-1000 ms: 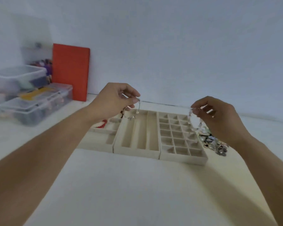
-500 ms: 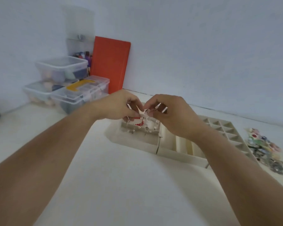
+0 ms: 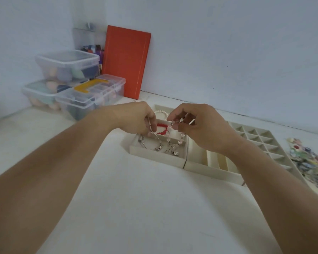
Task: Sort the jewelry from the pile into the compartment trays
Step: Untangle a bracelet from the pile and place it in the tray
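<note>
The tabletop (image 3: 136, 208) looked smooth, matt and white. The compartment trays (image 3: 158, 156) had a matt cream surface, soft-looking like velvet or flocked card. A bracelet (image 3: 168, 139) of clear, glassy beads caught the light, beside thin silvery metal pieces (image 3: 159, 148). A red bracelet (image 3: 162, 128) looked matt; a pale beaded one (image 3: 161, 112) had a pearly sheen. The storage boxes (image 3: 81, 92) were clear glossy plastic. The red book (image 3: 126, 61) had a matt cover.
</note>
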Motion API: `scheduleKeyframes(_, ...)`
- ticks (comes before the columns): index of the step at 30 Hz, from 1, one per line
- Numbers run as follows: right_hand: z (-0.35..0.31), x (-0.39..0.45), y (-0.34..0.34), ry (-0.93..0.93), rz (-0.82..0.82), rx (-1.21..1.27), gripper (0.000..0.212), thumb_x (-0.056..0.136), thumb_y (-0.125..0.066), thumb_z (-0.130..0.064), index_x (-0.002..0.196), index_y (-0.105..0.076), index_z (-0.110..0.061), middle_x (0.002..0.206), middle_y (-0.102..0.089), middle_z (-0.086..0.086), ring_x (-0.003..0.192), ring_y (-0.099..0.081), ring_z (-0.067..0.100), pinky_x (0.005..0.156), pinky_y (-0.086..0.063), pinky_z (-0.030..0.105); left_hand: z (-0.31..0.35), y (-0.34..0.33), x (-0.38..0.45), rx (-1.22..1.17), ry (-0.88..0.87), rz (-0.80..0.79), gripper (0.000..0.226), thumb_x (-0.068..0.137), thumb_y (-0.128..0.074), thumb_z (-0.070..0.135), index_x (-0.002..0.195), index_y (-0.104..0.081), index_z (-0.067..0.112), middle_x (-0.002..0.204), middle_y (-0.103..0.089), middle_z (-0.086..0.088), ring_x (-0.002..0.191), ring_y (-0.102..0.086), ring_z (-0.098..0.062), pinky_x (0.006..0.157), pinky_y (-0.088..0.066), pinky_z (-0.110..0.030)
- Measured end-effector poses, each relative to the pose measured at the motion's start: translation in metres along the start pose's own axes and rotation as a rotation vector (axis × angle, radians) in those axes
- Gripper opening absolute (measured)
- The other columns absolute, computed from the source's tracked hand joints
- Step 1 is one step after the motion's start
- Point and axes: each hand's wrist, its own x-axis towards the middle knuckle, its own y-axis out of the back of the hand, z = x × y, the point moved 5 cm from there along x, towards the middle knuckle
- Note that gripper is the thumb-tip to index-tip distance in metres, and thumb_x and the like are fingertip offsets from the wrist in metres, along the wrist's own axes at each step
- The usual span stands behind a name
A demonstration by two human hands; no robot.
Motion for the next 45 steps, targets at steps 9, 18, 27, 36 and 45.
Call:
scheduleKeyframes(9,-0.001,-0.001,0.003,0.002,0.005,-0.016,0.015,0.088,-0.074,-0.012,0.093,-0.074,-0.026,0.081,-0.069,-0.014,0.07,-0.058,0.002,0.066,-0.042,0.008,0.014,0.002,-0.004,0.092,-0.018,0.071,0.014,0.083,-0.078,0.016,0.086,-0.081,0.03,0.061,-0.06,0.018,0.052,-0.055,0.006,0.044,-0.034,-0.007)
scheduleKeyframes(18,-0.007,-0.001,0.005,0.019,-0.022,0.077,0.017,0.088,-0.074,-0.009,0.093,-0.074,-0.024,0.083,-0.069,-0.011,0.063,-0.062,0.001,0.065,-0.046,0.011,0.026,-0.02,-0.006,0.225,0.017,-0.019,0.015,0.086,-0.072,0.019,0.098,-0.078,0.026,0.092,-0.073,0.006,0.09,-0.067,-0.014,0.085,-0.056,-0.032)
scheduleKeyframes(27,0.004,0.002,-0.009,-0.014,-0.082,0.143,0.016,0.087,-0.076,-0.008,0.093,-0.074,-0.023,0.087,-0.073,-0.007,0.071,-0.069,0.022,0.077,-0.058,0.039,0.016,-0.014,-0.01,0.353,0.177,-0.004,0.014,0.086,-0.069,0.019,0.099,-0.075,0.02,0.082,-0.076,0.003,0.09,-0.07,-0.017,0.086,-0.059,-0.037)
scheduleKeyframes(36,0.023,0.002,-0.02,-0.083,-0.127,0.047,0.016,0.087,-0.072,-0.007,0.093,-0.074,-0.021,0.085,-0.071,-0.007,0.066,-0.064,0.023,0.061,-0.051,0.028,0.027,-0.017,-0.006,0.127,0.042,-0.005,0.006,0.087,-0.075,0.03,0.087,-0.078,0.025,0.078,-0.075,0.007,0.07,-0.066,-0.009,0.064,-0.052,-0.024)
scheduleKeyframes(45,0.029,0.001,-0.022,-0.106,-0.143,-0.131,0.015,0.088,-0.071,-0.012,0.097,-0.074,-0.023,0.089,-0.07,-0.013,0.077,-0.062,0.0,0.069,-0.044,0.014,0.027,-0.024,-0.004,0.097,0.019,-0.029,0.009,0.087,-0.074,0.032,0.086,-0.079,0.025,0.077,-0.074,0.006,0.067,-0.065,-0.012,0.061,-0.05,-0.025)
